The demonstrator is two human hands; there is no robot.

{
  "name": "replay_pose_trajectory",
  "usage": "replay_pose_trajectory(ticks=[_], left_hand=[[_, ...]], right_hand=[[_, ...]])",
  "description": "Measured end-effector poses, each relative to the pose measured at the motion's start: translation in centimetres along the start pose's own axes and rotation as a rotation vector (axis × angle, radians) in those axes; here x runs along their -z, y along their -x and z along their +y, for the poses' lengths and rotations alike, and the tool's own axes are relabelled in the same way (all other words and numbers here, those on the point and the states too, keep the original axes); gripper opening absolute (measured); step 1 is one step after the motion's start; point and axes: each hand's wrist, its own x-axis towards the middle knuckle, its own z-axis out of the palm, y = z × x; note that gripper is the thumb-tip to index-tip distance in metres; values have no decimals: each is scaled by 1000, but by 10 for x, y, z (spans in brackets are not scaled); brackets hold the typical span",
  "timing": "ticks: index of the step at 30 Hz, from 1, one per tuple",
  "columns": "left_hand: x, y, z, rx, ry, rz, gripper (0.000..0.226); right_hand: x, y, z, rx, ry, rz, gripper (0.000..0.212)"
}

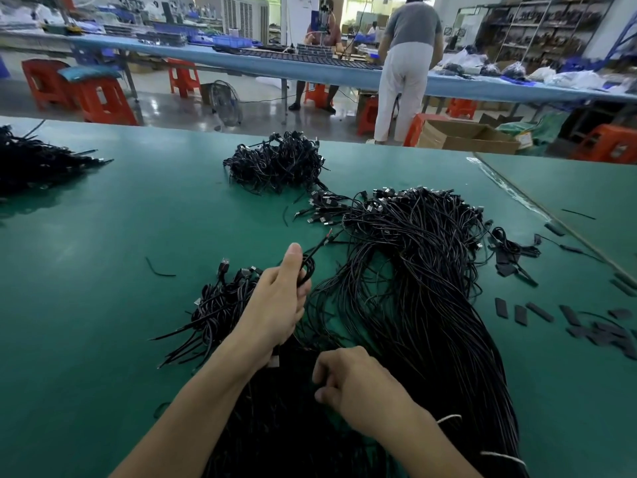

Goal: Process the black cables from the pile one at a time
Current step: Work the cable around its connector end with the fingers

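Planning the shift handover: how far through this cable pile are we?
Apparently done: a near heap of coiled cables by the left hand, and a far heap. In hand: the left hand grips one looped cable; the right hand curls at the big loose pile, grasp unclear. Left: that pile, seemingly most of the job.

A factory assembly floor: a long green surface [103, 270] heaped with bundles of black cables [431, 270], a second long surface [241, 63] behind carrying blue trays [231, 40], red plastic stools [103, 101], an open cardboard box [472, 136], stocked shelves [537, 29], and a standing worker [410, 46].
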Motion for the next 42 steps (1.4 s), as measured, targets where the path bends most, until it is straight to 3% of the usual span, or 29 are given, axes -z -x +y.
replay_pose_trajectory(ticks=[15,19,23,27,31,38,42], left_hand=[[-2,0,3,-16,37,15,68],[-2,3,10,-62,39,12,54],[-8,9,14,-163,-21,-19,56],[-16,10,11,-313,-50,-114,44],[-16,8,8,-368,-20,-132,17],[-21,12,16,-394,-43,-152,42],[-19,11,18,-341,0,-41,54]], right_hand=[[28,12,-7,-43,51,42,31],[58,16,-7,-53,-184,267,25],[72,17,-12,143,-477,661,21],[73,16,-23,291,-541,820,23],[78,19,-25,341,-545,791,32],[81,22,-22,371,-608,653,36],[77,22,-20,343,-609,652,26]])
